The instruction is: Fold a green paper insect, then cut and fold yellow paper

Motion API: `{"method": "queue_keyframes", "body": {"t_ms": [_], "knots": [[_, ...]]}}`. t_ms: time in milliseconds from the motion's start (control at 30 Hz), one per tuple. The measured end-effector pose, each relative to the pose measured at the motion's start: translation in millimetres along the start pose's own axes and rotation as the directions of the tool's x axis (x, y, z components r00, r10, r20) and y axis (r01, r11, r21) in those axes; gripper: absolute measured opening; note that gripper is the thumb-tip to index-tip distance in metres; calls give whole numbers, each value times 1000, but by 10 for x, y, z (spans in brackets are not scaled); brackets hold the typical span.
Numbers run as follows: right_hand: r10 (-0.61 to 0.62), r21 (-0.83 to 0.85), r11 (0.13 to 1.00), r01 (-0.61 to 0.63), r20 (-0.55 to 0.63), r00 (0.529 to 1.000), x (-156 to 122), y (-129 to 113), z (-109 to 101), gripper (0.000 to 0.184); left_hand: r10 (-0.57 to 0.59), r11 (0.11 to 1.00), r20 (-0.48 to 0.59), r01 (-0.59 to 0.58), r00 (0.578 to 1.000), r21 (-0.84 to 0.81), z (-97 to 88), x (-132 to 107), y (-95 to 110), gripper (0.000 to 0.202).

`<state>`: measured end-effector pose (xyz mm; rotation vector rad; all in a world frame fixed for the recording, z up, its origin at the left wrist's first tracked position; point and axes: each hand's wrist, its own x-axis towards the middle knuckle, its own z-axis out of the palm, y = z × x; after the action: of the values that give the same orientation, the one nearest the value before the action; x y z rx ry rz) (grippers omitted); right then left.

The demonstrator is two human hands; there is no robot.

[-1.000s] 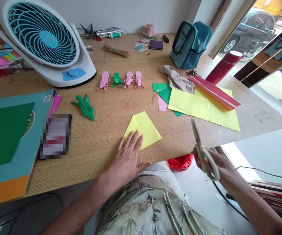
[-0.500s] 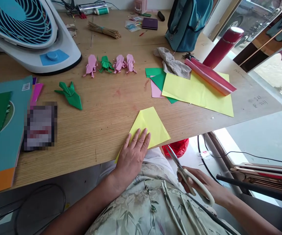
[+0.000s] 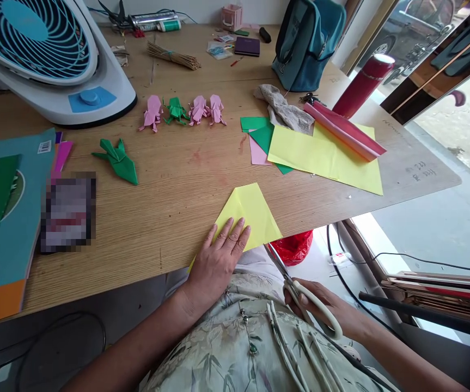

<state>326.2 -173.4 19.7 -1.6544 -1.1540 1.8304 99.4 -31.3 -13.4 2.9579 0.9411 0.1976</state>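
Observation:
A folded yellow sheet of paper [image 3: 255, 212] lies at the table's front edge, its lower left part overhanging. My left hand [image 3: 218, 256] rests flat on it with fingers stretched out, hiding part of the paper. Below the edge, my right hand [image 3: 320, 305] grips a pair of scissors [image 3: 300, 296] by the cream handles. The blades point up and left, with the tips close to the paper's lower edge; whether they touch, I cannot tell. To the left lies a green folded paper piece [image 3: 120, 162]. Behind it stand pink paper frogs [image 3: 152, 113] and a green paper frog [image 3: 175, 110].
More yellow paper [image 3: 300, 149], a rolled red sheet [image 3: 343, 130] and a cloth [image 3: 284, 109] lie at right, near a red flask [image 3: 363, 87] and a blue bag [image 3: 310, 49]. Left are a fan [image 3: 91, 98] and folders [image 3: 10, 218]. A red bag [image 3: 295, 247] hangs below the table.
My right hand has moved the scissors a little left, bringing the tips nearer the paper. My left hand stays flat on the sheet. The view has shifted slightly.

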Motion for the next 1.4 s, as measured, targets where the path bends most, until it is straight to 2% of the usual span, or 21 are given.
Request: {"method": "queue_keyframes", "body": {"t_ms": [167, 267, 433, 567, 700, 867, 1000, 1400], "knots": [[3, -75, 997, -3, 0, 1000, -8, -18, 32, 62, 18, 1000, 3, -18, 1000, -11, -58, -31, -21, 51], [-20, -89, 996, 20, 0, 1000, -11, -40, 44, 62, -19, 1000, -12, 19, 1000, -23, -109, 37, -3, 50], [-74, 5, 997, 74, -10, 997, 25, -103, 62, 56, -138, 990, -70, 136, 988, -29, -113, 179, 63, 46], [-74, 111, 991, 73, 3, 997, 114, -131, 91, 49, -163, 987, -91, 163, 982, -7, -46, 207, 110, 45], [-84, 116, 990, 81, 14, 996, 189, -157, 120, 48, -140, 989, -126, 144, 982, 20, 11, 176, 131, 46], [-18, 75, 997, 20, -22, 1000, 228, -220, 130, 50, -102, 993, -179, 110, 979, 33, 52, 151, 136, 46], [-16, 32, 999, 17, -40, 999, 256, -256, 134, 49, -74, 995, -218, 86, 973, 45, 73, 146, 133, 46], [43, -55, 997, -46, -47, 998, 234, -426, 125, 54, -46, 998, -226, 36, 973, -48, 40, 131, 128, 47]]}}
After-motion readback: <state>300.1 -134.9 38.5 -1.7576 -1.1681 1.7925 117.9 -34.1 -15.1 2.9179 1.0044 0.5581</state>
